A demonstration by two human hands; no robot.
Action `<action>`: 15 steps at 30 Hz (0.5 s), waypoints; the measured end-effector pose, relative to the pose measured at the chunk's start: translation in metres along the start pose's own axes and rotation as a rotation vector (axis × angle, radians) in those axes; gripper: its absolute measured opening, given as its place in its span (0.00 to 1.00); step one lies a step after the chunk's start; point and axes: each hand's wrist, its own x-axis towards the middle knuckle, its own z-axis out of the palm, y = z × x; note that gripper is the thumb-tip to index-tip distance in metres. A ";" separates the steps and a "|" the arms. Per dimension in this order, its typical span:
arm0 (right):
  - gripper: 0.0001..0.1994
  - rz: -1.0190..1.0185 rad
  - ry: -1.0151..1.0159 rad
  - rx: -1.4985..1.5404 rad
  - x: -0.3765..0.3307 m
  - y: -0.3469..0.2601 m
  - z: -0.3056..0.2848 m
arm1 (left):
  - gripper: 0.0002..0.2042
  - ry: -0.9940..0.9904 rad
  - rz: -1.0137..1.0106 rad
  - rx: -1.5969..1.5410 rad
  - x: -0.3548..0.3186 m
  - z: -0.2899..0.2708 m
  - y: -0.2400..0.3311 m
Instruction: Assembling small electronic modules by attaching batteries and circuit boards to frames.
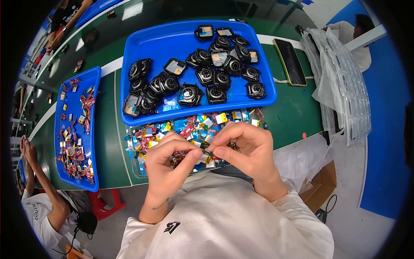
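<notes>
Close in front of my chest, my left hand [170, 157] and my right hand [248, 149] meet, thumbs and fingertips pinched together. Between them is a small dark part [207, 153], too small to name exactly. A reddish strip shows at my left fingertips. Below and behind the hands lies a clear tray [139, 169] full of loose small batteries, red circuit boards and blue film pieces. Beyond it stands a large blue tray [172, 39] with many black smartwatch cases [216, 95], some showing round sensor backs. My fingers partly hide the heap of parts.
A narrower blue tray [95, 142] of boards and batteries sits to the left. On the right lie a phone [289, 62] and a stack of clear plastic blister trays [351, 95]. A cardboard box [321, 185] stands below the table's right edge. Other people are at the left and far right.
</notes>
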 end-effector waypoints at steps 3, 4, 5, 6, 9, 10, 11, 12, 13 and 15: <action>0.08 -0.012 0.086 -0.031 0.002 -0.002 0.006 | 0.03 0.044 0.037 0.030 0.000 0.001 0.000; 0.09 -0.057 0.090 -0.149 0.002 -0.001 0.006 | 0.03 0.066 0.058 0.063 0.000 0.001 0.000; 0.09 -0.102 0.094 -0.268 0.002 0.000 0.006 | 0.03 0.066 0.057 0.063 0.000 0.002 0.001; 0.09 -0.102 0.095 -0.268 0.001 0.001 0.005 | 0.03 0.053 0.069 0.062 0.000 0.002 0.002; 0.11 -0.127 0.101 -0.315 -0.001 0.003 0.000 | 0.04 0.010 0.056 0.008 0.000 0.001 0.006; 0.10 -0.148 0.079 -0.341 0.001 0.002 -0.001 | 0.04 -0.020 0.031 -0.046 0.000 0.000 0.007; 0.10 -0.170 0.056 -0.368 0.002 0.001 -0.002 | 0.04 -0.020 0.031 -0.046 0.000 0.000 0.006; 0.10 -0.169 0.056 -0.368 0.002 -0.001 -0.001 | 0.04 -0.022 0.020 -0.074 0.000 0.000 0.004; 0.10 -0.126 0.056 -0.305 0.002 -0.002 0.001 | 0.04 -0.023 0.010 -0.102 0.000 0.000 0.002; 0.10 -0.081 0.055 -0.243 0.001 -0.002 0.002 | 0.04 -0.017 -0.012 -0.136 0.000 -0.001 0.002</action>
